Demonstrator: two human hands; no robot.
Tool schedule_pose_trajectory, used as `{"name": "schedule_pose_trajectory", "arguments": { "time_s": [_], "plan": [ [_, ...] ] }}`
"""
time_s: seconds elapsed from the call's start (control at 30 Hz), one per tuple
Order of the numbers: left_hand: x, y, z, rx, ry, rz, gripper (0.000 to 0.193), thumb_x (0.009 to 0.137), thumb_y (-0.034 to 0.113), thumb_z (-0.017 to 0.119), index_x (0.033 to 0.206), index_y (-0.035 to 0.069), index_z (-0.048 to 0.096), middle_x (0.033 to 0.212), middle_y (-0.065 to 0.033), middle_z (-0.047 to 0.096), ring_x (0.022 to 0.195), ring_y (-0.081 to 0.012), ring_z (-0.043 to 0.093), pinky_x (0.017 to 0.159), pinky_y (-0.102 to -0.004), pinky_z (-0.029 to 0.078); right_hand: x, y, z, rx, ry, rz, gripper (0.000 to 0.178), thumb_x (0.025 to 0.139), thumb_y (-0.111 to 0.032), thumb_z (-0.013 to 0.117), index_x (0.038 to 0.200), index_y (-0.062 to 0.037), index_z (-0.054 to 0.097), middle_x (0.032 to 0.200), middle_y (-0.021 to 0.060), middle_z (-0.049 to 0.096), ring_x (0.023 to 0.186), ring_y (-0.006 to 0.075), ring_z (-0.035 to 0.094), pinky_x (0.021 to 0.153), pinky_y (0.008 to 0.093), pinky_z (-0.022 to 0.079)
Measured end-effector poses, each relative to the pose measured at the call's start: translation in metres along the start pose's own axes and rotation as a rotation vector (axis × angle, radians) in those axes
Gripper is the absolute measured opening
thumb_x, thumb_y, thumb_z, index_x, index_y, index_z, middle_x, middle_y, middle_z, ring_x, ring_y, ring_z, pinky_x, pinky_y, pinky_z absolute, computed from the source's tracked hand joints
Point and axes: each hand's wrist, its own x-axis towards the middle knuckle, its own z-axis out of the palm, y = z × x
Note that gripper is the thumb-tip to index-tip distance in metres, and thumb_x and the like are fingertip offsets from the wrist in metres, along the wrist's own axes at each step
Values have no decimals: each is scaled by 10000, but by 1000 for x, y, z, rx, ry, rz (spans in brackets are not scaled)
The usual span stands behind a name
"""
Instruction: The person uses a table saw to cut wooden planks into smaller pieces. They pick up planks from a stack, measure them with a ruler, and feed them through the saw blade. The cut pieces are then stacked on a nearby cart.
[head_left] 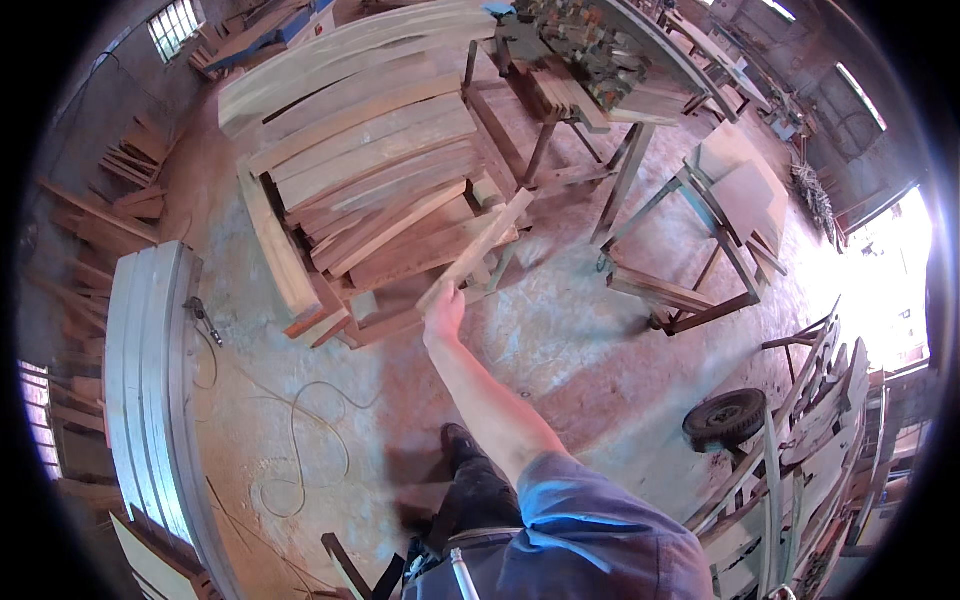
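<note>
My right hand point(443, 316) is closed around the lower end of a short, pale wooden board point(482, 246). The board slants up and to the right, its far end over the edge of a large stack of planks point(375, 150). Beneath and beside it lie shorter loose boards point(415, 247) at the near side of that stack. My right arm is stretched out forward from a blue-grey sleeve. No part of my left hand shows.
Long grey beams point(150, 370) stand at the left, with a power tool point(203, 320) beside them and its cord point(293, 440) looping over the floor. A metal-framed stand point(690, 240) holds panels at right. A wheel point(725, 418) lies near piled wood scraps point(800, 480).
</note>
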Motion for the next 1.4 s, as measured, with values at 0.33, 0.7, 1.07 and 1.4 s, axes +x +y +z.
{"name": "schedule_pose_trajectory", "arguments": {
  "time_s": [0.33, 0.7, 1.07, 1.4],
  "plan": [
    [-7, 18, 13, -88, 51, -94, 328, 875, 279, 598, 1050, 22, 705, 887, -127, 709, 841, -279, 688, 770, -400, 539, 102, 41, 77, -396, -236, 130, 371, 985, -340, 596, 1040, 25, 637, 858, 99, 616, 746, 254, 649, 649, 479, 585],
    [-127, -47, 15, -382, 265, -55, 314, 881, 255, 591, 1050, 16, 705, 880, -114, 706, 831, -256, 685, 767, -389, 539, 105, -19, 65, -829, -550, 279, 396, 1034, -299, 504, 1317, -23, 473, 1193, 216, 645, 931, 439, 701, 721, 521, 603],
    [-140, 13, -25, -882, 389, -59, 406, 859, 154, 599, 1219, -26, 657, 1032, -70, 684, 964, -146, 621, 871, -302, 499, 45, 18, -121, -678, -803, 664, 283, 1009, -381, 614, 994, -103, 566, 786, 23, 579, 686, 109, 561, 611, 254, 481],
    [-226, -92, -8, -2001, 460, -144, 385, 968, 293, 514, 1202, 2, 606, 936, -157, 705, 736, -238, 671, 625, -355, 560, -233, 51, -197, -1388, -1463, 570, 280, 1036, -297, 554, 1076, -22, 587, 896, 106, 665, 709, 157, 645, 593, 294, 555]
  ]
}}
